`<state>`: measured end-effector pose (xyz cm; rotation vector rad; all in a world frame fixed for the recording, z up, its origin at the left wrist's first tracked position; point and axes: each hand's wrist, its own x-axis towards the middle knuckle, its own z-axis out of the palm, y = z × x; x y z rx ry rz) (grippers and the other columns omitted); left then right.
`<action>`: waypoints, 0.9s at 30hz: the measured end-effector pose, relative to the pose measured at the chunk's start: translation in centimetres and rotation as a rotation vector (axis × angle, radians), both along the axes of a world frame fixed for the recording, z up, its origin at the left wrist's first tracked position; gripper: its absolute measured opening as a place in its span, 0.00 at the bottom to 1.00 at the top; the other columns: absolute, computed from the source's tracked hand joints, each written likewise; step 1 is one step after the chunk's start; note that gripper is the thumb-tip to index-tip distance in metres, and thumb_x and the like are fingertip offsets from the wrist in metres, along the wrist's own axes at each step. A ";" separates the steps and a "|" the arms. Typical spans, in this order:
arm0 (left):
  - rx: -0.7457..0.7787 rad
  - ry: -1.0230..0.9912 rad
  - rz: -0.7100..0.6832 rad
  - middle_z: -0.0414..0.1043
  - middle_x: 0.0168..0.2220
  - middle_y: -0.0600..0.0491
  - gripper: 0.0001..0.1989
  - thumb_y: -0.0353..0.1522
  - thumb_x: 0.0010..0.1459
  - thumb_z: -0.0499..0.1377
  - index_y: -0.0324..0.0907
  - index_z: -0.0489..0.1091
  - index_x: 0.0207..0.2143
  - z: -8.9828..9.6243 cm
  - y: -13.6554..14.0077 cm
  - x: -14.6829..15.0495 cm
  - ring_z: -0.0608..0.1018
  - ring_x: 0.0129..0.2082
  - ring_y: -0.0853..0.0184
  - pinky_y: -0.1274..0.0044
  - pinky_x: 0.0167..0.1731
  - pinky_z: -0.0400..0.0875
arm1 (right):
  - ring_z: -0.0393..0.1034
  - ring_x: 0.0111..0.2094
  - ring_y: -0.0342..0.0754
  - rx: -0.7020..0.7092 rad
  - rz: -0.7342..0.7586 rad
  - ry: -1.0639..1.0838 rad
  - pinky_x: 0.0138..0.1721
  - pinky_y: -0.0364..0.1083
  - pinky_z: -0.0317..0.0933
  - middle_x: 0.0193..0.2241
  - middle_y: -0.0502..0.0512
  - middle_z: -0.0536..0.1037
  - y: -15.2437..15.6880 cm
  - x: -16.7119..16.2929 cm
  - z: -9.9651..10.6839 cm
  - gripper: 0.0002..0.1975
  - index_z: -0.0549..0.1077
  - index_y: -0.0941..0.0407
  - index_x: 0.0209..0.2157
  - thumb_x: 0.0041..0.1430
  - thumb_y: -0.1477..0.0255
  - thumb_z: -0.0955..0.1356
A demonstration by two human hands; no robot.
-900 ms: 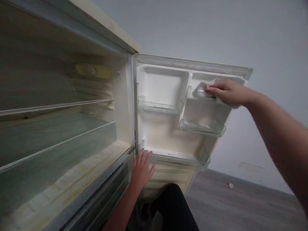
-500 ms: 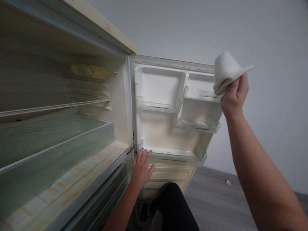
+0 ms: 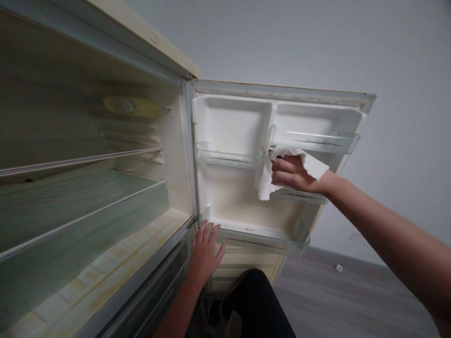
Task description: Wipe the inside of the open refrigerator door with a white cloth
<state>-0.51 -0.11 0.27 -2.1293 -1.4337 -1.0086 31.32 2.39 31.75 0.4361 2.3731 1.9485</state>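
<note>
My right hand is closed on a crumpled white paper towel, in front of the middle of the open fridge door. The towel hangs past my fingers on the left and hides part of the clear door bins there; whether it touches the door I cannot tell. At the hinge end of the bottom door bin, my left hand lies open, fingers spread, its fingertips at the bin's rim.
The fridge interior, yellow-stained at the bottom, opens on the left with a glass shelf and a clear drawer front. My dark-clothed knee is below the door. A small white object lies on the grey floor.
My right hand has come down and left with the paper towel, from beyond the door's upper right edge to the middle bins. My left hand stays nearly in place.
</note>
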 end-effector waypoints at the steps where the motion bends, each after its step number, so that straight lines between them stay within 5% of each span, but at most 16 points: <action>1: 0.000 -0.006 -0.001 0.67 0.63 0.38 0.27 0.34 0.64 0.60 0.38 0.63 0.63 0.0 0.0 0.0 0.63 0.69 0.46 0.57 0.61 0.69 | 0.75 0.47 0.50 -0.082 -0.005 0.049 0.49 0.50 0.73 0.45 0.56 0.83 0.3 0.1 0.2 0.16 0.82 0.55 0.36 0.70 0.67 0.63; 4: 0.001 -0.014 -0.010 0.67 0.62 0.38 0.26 0.34 0.64 0.60 0.38 0.63 0.62 0.2 0.1 -0.1 0.63 0.68 0.46 0.57 0.61 0.69 | 0.68 0.61 0.57 -0.486 -0.076 0.288 0.56 0.57 0.68 0.54 0.56 0.79 1.1 0.7 0.3 0.12 0.82 0.50 0.43 0.69 0.67 0.66; 6: 0.002 -0.010 -0.016 0.67 0.62 0.38 0.26 0.34 0.64 0.60 0.38 0.63 0.62 0.2 0.2 -0.2 0.64 0.68 0.46 0.56 0.61 0.69 | 0.63 0.65 0.61 -0.620 -0.135 0.390 0.59 0.60 0.64 0.58 0.57 0.75 1.7 1.0 0.2 0.13 0.81 0.49 0.47 0.69 0.66 0.65; 10: 0.022 -0.004 -0.009 0.68 0.61 0.37 0.26 0.34 0.63 0.61 0.37 0.64 0.61 0.2 0.3 -0.4 0.64 0.67 0.45 0.55 0.60 0.69 | 0.65 0.60 0.64 -0.585 -0.179 0.389 0.56 0.59 0.62 0.57 0.63 0.75 3.1 1.1 -0.2 0.15 0.80 0.52 0.49 0.69 0.69 0.64; 17: 0.023 0.001 0.010 0.68 0.62 0.37 0.26 0.34 0.63 0.60 0.37 0.64 0.62 0.0 0.2 -0.3 0.64 0.68 0.46 0.57 0.60 0.69 | 0.71 0.37 0.51 -0.738 -0.314 0.433 0.38 0.46 0.59 0.39 0.56 0.81 3.6 2.7 -0.6 0.11 0.80 0.53 0.40 0.62 0.76 0.66; 23: -0.010 0.017 -0.002 0.67 0.63 0.38 0.26 0.34 0.64 0.59 0.38 0.65 0.63 -0.1 0.0 -0.1 0.63 0.69 0.47 0.57 0.61 0.68 | 0.70 0.51 0.59 -0.533 -0.322 0.569 0.48 0.52 0.62 0.49 0.63 0.78 1.3 6.2 -1.1 0.16 0.78 0.54 0.47 0.61 0.77 0.63; 27: -0.003 0.014 -0.012 0.67 0.64 0.39 0.27 0.34 0.64 0.59 0.39 0.64 0.64 -0.3 0.0 0.1 0.63 0.68 0.47 0.56 0.60 0.68 | 0.73 0.48 0.58 -0.451 -0.413 0.691 0.48 0.54 0.66 0.54 0.67 0.76 1.1 8.5 -2.3 0.18 0.75 0.56 0.51 0.63 0.77 0.61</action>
